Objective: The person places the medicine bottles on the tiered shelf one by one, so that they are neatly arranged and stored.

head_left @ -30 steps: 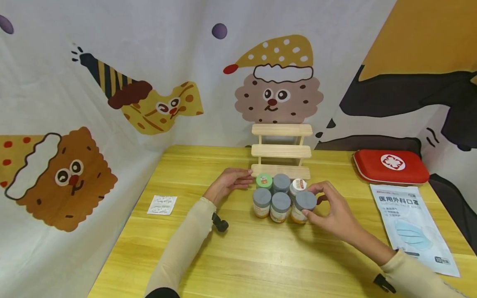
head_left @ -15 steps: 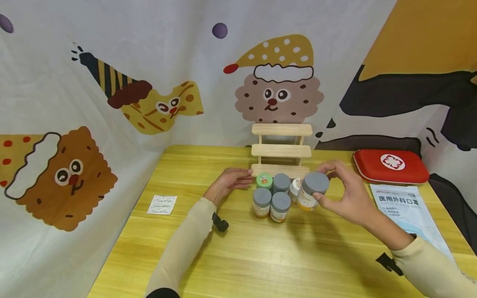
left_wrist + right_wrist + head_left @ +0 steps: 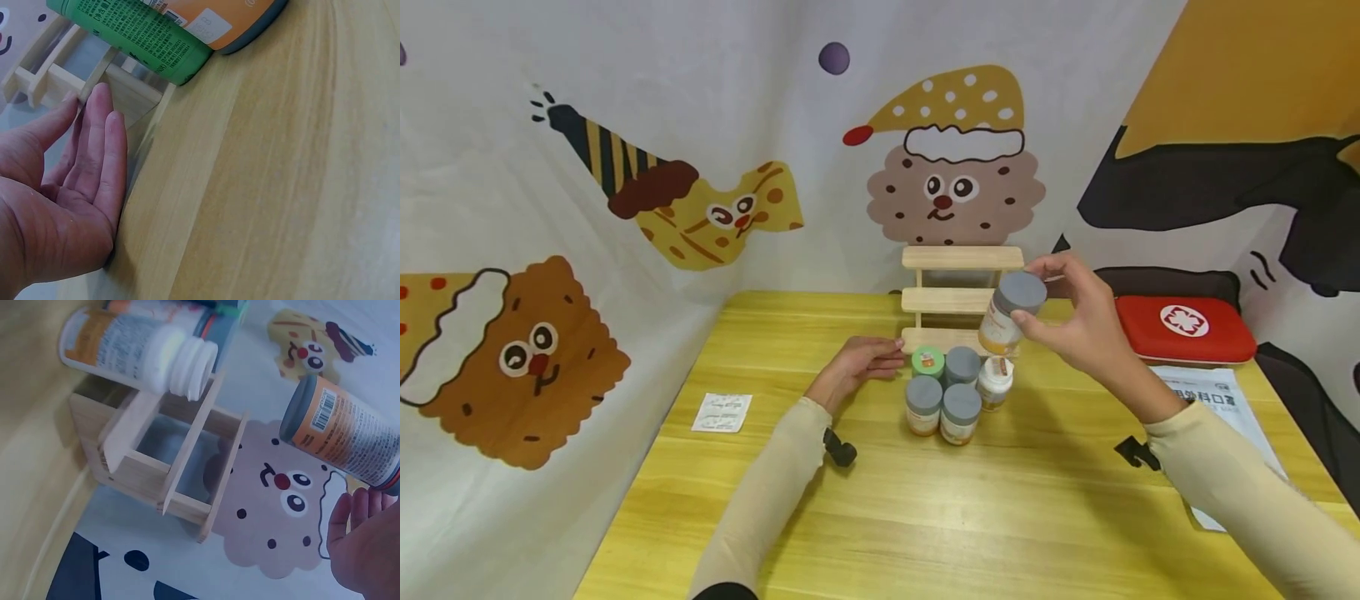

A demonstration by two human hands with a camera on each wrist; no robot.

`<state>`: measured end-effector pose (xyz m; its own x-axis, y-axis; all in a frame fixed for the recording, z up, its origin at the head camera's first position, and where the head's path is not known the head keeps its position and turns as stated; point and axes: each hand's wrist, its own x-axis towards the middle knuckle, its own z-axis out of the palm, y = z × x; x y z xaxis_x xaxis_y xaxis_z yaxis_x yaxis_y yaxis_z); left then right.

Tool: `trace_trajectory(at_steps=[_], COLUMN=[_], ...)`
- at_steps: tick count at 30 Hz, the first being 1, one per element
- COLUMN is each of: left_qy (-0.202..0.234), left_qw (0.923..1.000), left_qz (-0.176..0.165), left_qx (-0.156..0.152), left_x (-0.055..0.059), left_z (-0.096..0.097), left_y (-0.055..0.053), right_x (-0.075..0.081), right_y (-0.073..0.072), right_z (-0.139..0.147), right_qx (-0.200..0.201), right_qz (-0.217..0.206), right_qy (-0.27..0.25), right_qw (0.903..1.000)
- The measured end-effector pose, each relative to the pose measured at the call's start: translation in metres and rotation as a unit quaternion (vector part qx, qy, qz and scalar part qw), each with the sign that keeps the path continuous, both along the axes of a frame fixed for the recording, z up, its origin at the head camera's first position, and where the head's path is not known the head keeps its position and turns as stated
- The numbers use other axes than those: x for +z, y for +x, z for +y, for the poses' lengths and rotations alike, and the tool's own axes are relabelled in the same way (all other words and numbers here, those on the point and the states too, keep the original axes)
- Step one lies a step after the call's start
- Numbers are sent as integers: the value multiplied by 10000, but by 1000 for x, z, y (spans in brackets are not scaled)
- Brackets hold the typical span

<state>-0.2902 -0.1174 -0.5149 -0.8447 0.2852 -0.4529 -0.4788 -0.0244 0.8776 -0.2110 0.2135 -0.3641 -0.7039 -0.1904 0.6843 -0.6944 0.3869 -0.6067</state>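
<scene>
My right hand (image 3: 1082, 321) grips a pill bottle (image 3: 1002, 323) by its grey lid, thumb on one side and fingers on the other. The bottle hangs in the air before the three-step wooden rack (image 3: 962, 257), at about its middle and lower steps. In the right wrist view the orange-and-white label of this bottle (image 3: 344, 428) shows. My left hand (image 3: 861, 367) pinches the left end of the lowest step between thumb and fingertips (image 3: 100, 100). On the table before the rack stand a green-lidded bottle (image 3: 928, 362), a white-capped bottle (image 3: 996, 385) and several grey-lidded bottles (image 3: 961, 414).
A red first-aid case (image 3: 1183, 330) lies at the back right. Partly under my right forearm is a surgical mask packet (image 3: 1213, 400). A blister pack (image 3: 722, 412) lies at the left of the wooden table (image 3: 880, 517). A printed cloth (image 3: 775, 108) hangs behind.
My right hand has lifted the grey-lidded bottle from the front right of the group and carried it up and back towards the rack. The left hand has stayed at the rack.
</scene>
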Motion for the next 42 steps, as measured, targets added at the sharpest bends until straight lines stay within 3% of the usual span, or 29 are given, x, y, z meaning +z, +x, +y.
trace_trajectory(at_steps=[8, 18, 28, 35, 42], left_qy=[35, 6, 83, 37, 35], left_qw=[10000, 9999, 9999, 9999, 9999], left_qz=[2, 53, 34, 60, 75], left_qx=[46, 118, 75, 101, 129], left_x=[-2, -3, -4, -3, -3], left_z=[0, 3, 1, 1, 2], left_y=[1, 0, -2, -1, -1], right_x=[-1, 3, 11, 11, 9], right_y=[-34, -74, -106, -121, -126], right_z=[-19, -30, -43, -42, -43], right_qx=[-378, -1068, -1255, -1463, -1613], right_qz=[-180, -831, -979, -1113, -1179], right_qy=[-194, -638, -597, -488, -461], right_qw=[9989, 9887, 9854, 9818, 9788])
